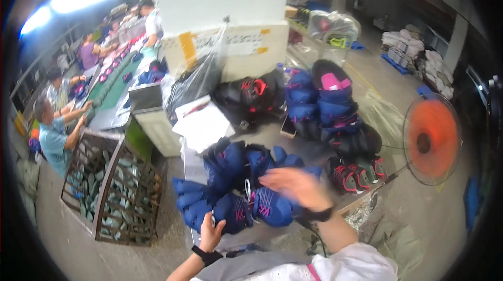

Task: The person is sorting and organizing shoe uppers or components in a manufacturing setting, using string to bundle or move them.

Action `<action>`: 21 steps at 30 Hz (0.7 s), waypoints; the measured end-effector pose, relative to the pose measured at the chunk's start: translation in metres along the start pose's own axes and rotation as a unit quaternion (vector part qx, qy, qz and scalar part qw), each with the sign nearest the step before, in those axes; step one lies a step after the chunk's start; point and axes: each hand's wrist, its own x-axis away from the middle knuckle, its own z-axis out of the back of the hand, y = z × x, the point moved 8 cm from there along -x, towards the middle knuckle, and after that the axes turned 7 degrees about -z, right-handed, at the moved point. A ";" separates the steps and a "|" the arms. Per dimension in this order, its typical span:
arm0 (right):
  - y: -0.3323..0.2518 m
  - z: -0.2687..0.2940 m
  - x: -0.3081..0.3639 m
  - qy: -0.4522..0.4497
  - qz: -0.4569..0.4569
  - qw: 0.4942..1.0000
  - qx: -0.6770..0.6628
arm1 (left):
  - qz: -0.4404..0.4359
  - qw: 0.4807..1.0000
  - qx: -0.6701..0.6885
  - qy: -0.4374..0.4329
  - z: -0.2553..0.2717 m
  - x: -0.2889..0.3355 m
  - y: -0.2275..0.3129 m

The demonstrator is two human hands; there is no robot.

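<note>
At your far left, a person in a light blue shirt (55,137) sits with both arms toward a green conveyor belt (107,84), with other people further along it. Just in front of that person stands a brown slatted crate (109,189) loaded with grey-green pieces (94,189). Next comes a white cabinet (162,134), just beyond your worktable (267,137).

Your left hand (212,231) is at the near edge of the blue shoe uppers (230,210), its thumb and fingers bent close together; you can't tell from here whether they grip the edge. A black band (207,256) circles that wrist. The uppers are bunched in a rough ring on the table in front of you, some nested together at the left, the nearest ones showing pink criss-cross lacing. A white cord loop (248,189) stands out in their middle. Behind them lie white papers (204,126), with a clear plastic bag (196,92) and a black bag (249,103) further back.

Your right hand (296,186) is blurred, flat and open, fingers pointing left above the right side of the ring; contact can't be made out. Beyond it rise stacks of more blue uppers (335,108), with black-and-red uppers (353,176) in front of them at the table's right. Past the table edge is an orange-bladed fan (432,134), its blades blurred, and well behind it white sacks (406,48) are piled.
</note>
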 end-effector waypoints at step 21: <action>0.164 -0.030 0.005 0.117 0.072 0.800 0.584 | -0.073 0.954 -0.291 0.015 0.077 -0.032 -0.015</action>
